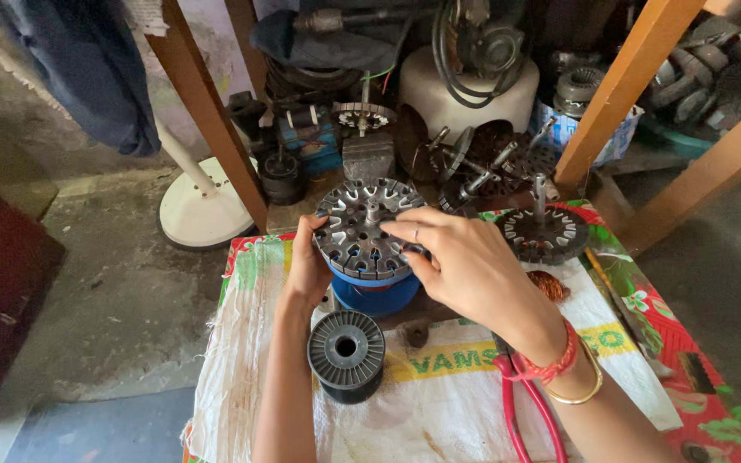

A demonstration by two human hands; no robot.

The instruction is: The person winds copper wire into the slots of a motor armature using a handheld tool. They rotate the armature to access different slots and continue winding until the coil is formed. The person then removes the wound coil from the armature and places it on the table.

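— How far along is the work?
— Early, by the look of it: the round grey slotted metal stator core point(360, 228) sits on a blue spool point(376, 294) at the sack-covered table's point(465, 403) far edge, its slots bare — no wire wound in.

— And the hands?
— The left hand point(308, 266) cups the core's left rim; the right hand point(460, 257) reaches over, fingertips point(400, 230) pinched at the slots — on what, unclear.

You hold a round grey metal stator core point(362, 227), ringed with radial slots that open toward the rim and with a short shaft standing up from its centre. It lies flat, face up, on a blue spool point(376, 295) on the bench. Its left edge and right side are covered where you grip it.
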